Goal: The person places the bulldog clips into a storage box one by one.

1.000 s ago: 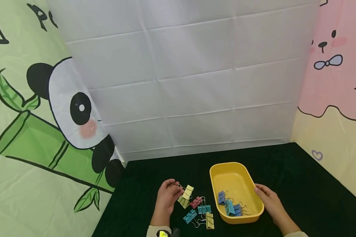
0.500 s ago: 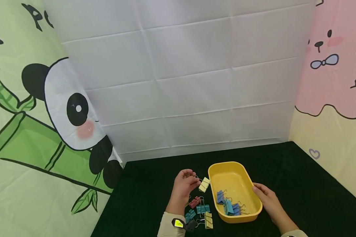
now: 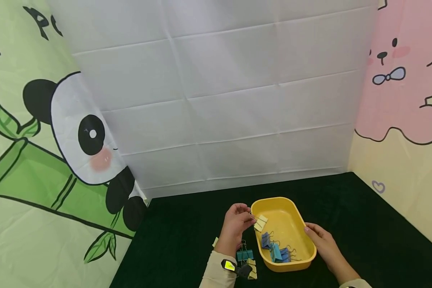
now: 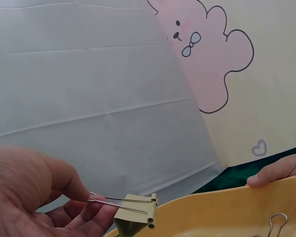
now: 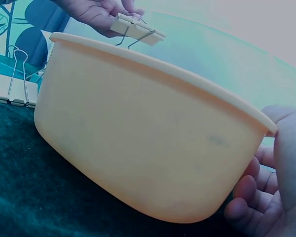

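My left hand [image 3: 235,224] pinches a pale yellow binder clip [image 3: 261,223] by a wire handle, just over the left rim of a yellow plastic basin [image 3: 282,218]. In the left wrist view the clip body [image 4: 133,215] points away from the fingertips, above the basin's edge. My right hand [image 3: 325,246] grips the basin's right rim, thumb on top and fingers below, as the right wrist view shows. Inside the basin's near half lie two dark blue binder clips [image 3: 285,255] and a light blue one [image 3: 275,253].
On the dark green cloth [image 3: 180,228], left of the basin, lie a teal binder clip [image 3: 245,255] and a yellow one [image 3: 252,270]. My left wrist and sleeve partly cover other clips there. A white backdrop [image 3: 230,120] rises behind the table.
My left hand has lifted the yellow binder clip from the pile and carried it right, to over the basin's left rim. My right hand keeps its hold on the basin.
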